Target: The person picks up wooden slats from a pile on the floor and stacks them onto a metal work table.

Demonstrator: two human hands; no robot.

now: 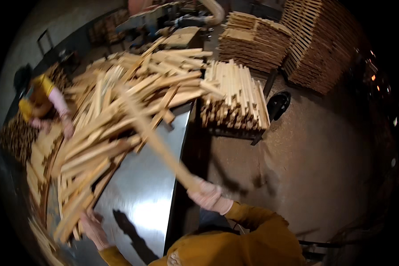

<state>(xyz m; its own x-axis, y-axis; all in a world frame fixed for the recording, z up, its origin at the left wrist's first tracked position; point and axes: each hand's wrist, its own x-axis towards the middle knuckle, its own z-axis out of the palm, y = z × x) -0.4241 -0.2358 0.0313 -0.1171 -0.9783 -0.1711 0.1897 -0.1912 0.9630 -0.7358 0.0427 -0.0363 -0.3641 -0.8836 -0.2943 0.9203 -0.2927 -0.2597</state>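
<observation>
My gloved right hand (208, 195) is closed around the near end of a long wooden slat (153, 137). The slat slants up and away to the left above the metal table (139, 181), and its far part is smeared by motion. My left hand (94, 228), also gloved, is at the table's near left, its fingers curled at the near end of another wooden slat (77, 215); part of the grip is hidden. Beyond both hands a large loose heap of slats (115, 111) lies criss-crossed over the table.
Left of the heap, a co-worker (42, 99) in yellow sleeves and gloves handles slats. A neat slat stack (232, 95) on a low stand is past the table's right edge. Tall wood stacks (255, 44) rise behind it. A dark round object (278, 105) is on the floor.
</observation>
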